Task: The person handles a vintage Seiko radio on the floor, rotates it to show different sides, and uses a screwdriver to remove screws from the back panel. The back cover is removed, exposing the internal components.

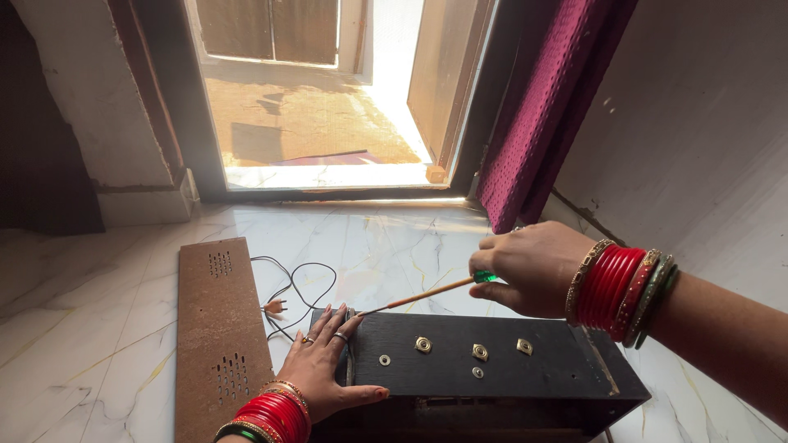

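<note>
A black wooden box (pixel 492 373) with several brass fittings on top lies on the marble floor in front of me. My left hand (pixel 327 361) rests flat on its left end, fingers spread over the corner. My right hand (pixel 533 268) grips the green handle of a thin screwdriver (pixel 427 295). The screwdriver's shaft slants down to the left, and its tip sits at the box's top left edge, right by my left fingertips. Red bangles ring both wrists.
A brown perforated panel (pixel 220 328) lies flat to the left of the box. Thin black wires (pixel 291 287) with a small plug (pixel 274 308) curl behind it. Beyond are an open doorway (pixel 320 123) and a maroon curtain (pixel 546 107) against the right wall.
</note>
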